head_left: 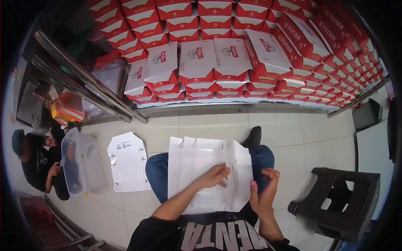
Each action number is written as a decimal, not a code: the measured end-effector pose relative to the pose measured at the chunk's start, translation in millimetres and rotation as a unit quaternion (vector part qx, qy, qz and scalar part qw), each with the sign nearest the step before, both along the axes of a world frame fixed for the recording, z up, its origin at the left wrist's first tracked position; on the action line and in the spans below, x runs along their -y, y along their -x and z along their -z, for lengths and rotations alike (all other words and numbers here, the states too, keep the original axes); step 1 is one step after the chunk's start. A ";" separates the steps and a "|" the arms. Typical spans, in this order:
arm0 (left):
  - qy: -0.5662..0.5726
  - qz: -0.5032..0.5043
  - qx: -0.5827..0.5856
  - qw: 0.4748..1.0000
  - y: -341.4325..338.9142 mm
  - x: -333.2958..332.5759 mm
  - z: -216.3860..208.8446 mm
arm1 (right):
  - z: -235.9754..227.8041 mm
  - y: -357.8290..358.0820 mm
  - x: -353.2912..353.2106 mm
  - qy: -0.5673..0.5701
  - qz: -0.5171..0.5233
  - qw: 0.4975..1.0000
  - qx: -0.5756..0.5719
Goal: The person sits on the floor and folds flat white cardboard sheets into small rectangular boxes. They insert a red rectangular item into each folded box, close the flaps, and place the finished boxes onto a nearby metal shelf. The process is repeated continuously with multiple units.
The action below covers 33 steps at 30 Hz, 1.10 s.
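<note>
A white cardboard box blank point(201, 167) with fold lines and cut flaps lies across my lap; it looks layered at its left side, perhaps more than one sheet. My left hand point(214, 175) is closed over the blank, its curled fingers at a long fold right of the middle. A thin pale piece shows below those fingers, too small to name. My right hand point(264, 194) is beside the blank's right edge, thumb and bent fingers apart, holding nothing. Another flat box blank point(127, 163), with dark print near its top, lies on the floor to the left.
Stacks of folded red and white boxes point(197, 62) fill a low platform ahead. A dark plastic stool point(341, 201) stands at the right. At the left are metal rails point(79, 79), a clear plastic bin point(83, 163) and another person point(37, 163) sitting behind it.
</note>
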State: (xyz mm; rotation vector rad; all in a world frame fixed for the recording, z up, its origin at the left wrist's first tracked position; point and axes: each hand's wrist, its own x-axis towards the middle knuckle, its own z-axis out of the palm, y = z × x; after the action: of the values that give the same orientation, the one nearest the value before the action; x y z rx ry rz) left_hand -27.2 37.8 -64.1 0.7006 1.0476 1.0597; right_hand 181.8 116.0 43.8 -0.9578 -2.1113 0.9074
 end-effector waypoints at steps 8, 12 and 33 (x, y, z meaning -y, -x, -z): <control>-0.004 0.034 0.001 0.999 4.6 3.6 11.5 | -8.6 9.9 3.4 0.046 -0.082 0.995 0.018; 0.028 0.049 -0.005 0.998 18.4 0.9 -12.3 | -8.5 9.8 3.0 0.054 -0.098 0.993 0.030; 0.056 -0.064 0.135 0.987 26.8 9.1 42.9 | 35.1 56.4 -30.5 0.039 -0.126 0.979 0.157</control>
State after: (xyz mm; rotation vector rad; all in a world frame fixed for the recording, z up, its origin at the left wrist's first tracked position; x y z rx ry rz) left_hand -54.0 28.8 -107.0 0.3896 0.9166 1.1616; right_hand 125.4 146.5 8.7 -0.9377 -2.5261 1.0222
